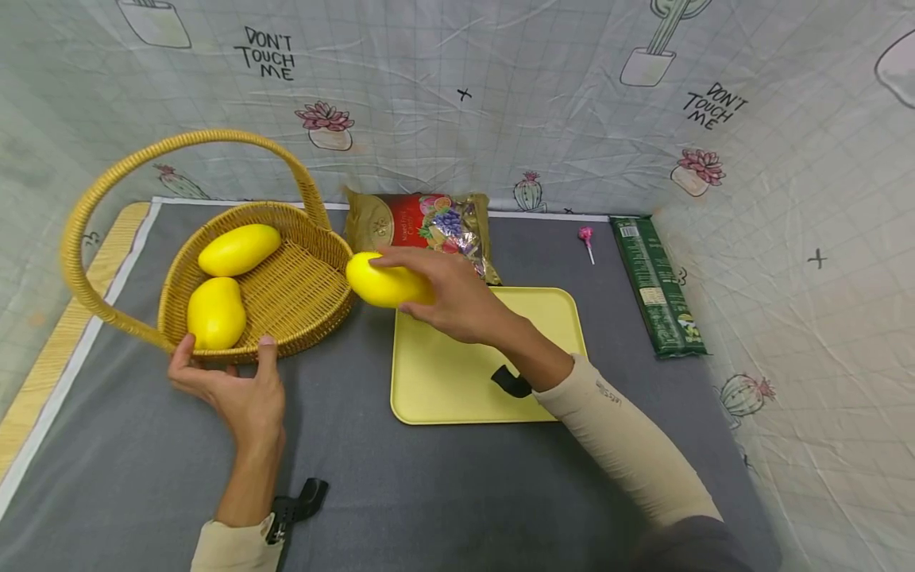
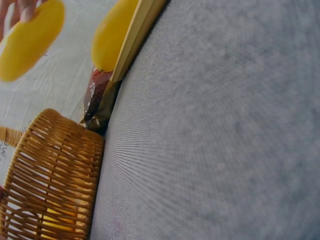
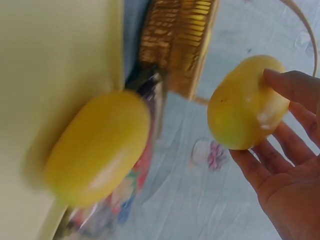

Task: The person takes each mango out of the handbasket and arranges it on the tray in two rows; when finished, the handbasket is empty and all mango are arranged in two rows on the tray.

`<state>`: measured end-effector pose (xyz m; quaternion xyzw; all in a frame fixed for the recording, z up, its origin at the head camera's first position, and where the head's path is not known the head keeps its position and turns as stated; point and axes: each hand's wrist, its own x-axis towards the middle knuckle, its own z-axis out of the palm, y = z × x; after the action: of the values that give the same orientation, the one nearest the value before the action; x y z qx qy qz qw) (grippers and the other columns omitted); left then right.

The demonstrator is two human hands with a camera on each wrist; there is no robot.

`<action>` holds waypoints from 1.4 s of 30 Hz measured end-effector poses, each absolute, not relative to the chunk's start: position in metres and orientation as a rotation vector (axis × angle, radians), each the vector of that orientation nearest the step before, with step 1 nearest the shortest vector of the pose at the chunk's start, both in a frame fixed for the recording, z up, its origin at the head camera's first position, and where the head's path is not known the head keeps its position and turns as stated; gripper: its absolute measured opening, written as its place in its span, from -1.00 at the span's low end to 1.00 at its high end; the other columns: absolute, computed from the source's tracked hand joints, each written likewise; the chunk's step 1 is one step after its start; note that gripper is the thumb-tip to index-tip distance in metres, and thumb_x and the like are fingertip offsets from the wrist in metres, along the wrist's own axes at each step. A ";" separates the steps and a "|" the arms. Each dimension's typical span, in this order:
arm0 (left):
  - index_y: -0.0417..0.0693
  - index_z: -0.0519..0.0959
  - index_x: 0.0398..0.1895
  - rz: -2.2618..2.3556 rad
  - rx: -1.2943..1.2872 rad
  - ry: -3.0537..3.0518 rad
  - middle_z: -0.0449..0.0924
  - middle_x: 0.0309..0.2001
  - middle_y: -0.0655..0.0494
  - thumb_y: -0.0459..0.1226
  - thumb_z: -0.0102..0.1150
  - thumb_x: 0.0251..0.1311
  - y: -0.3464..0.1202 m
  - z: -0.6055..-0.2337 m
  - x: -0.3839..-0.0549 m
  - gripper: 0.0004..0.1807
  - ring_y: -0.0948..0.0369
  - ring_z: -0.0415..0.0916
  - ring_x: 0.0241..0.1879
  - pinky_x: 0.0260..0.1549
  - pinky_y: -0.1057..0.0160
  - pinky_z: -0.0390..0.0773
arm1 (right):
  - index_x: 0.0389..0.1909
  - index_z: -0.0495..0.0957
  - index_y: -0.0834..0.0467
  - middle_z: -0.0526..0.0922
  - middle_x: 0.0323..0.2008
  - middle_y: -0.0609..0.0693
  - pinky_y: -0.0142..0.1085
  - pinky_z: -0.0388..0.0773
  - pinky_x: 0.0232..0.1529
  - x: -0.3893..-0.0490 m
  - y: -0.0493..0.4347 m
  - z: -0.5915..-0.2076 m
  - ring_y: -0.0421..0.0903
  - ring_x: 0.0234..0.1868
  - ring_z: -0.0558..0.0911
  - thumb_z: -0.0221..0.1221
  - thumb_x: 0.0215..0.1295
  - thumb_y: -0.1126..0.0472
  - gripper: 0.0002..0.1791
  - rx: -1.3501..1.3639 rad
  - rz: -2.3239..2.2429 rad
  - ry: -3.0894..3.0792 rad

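Observation:
My right hand [image 1: 457, 298] holds a yellow mango [image 1: 379, 282] between thumb and fingers, above the far left part of the yellow tray [image 1: 457, 381]. The right wrist view shows a second mango [image 3: 100, 150] lying on the tray; in the head view the right hand hides it. At the left stands a woven basket [image 1: 307, 278] with a tall handle. Inside it, two mangoes lie toward its left side, one at the back [image 1: 239, 249] and one at the front [image 1: 217, 312]. My left hand [image 1: 239, 393] grips the basket's front rim, thumb on the edge.
Behind the tray lies a gold and red candy bag [image 1: 415, 218]. A pink lollipop [image 1: 586, 238] and a long green packet [image 1: 658, 286] are on the grey cloth [image 1: 457, 492] at the right. A printed curtain [image 1: 457, 119] hangs along the back.

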<state>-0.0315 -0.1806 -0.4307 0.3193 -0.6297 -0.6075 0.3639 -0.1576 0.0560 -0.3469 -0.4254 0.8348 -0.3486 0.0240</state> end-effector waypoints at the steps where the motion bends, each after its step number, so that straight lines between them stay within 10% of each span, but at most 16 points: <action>1: 0.18 0.05 0.36 -1.562 0.821 -1.621 -0.15 0.43 0.22 -0.32 0.33 0.13 -0.181 -0.430 -0.032 -0.17 0.34 -0.12 0.49 0.48 0.01 0.01 | 0.33 0.44 -0.12 0.43 0.41 -0.17 -0.17 0.36 0.41 -0.158 0.063 -0.349 -0.16 0.44 0.41 0.40 0.14 0.26 -0.30 -1.307 -1.064 2.592; 24: 0.18 0.05 0.36 -1.565 0.816 -1.619 -0.15 0.43 0.21 -0.30 0.33 0.12 -0.179 -0.429 -0.031 -0.18 0.32 -0.11 0.49 0.47 0.01 0.00 | 0.29 0.48 -0.09 0.43 0.42 -0.10 0.02 0.43 0.34 -0.176 0.200 -0.393 0.01 0.42 0.44 0.37 0.11 0.43 -0.28 -0.921 -1.044 2.667; 42: 0.18 0.04 0.36 -1.556 0.825 -1.634 -0.15 0.43 0.21 -0.31 0.32 0.14 -0.179 -0.427 -0.030 -0.18 0.33 -0.13 0.49 0.48 0.03 0.01 | 0.36 0.42 -0.10 0.37 0.46 -0.06 0.10 0.28 0.43 -0.182 0.200 -0.398 0.05 0.49 0.35 0.38 0.18 0.23 -0.30 -0.876 -0.849 2.693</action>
<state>-0.0304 -0.1785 -0.4269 0.3204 -0.6340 -0.6041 0.3611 -0.1819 0.1999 -0.3982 -0.2949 0.9070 -0.2860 0.0922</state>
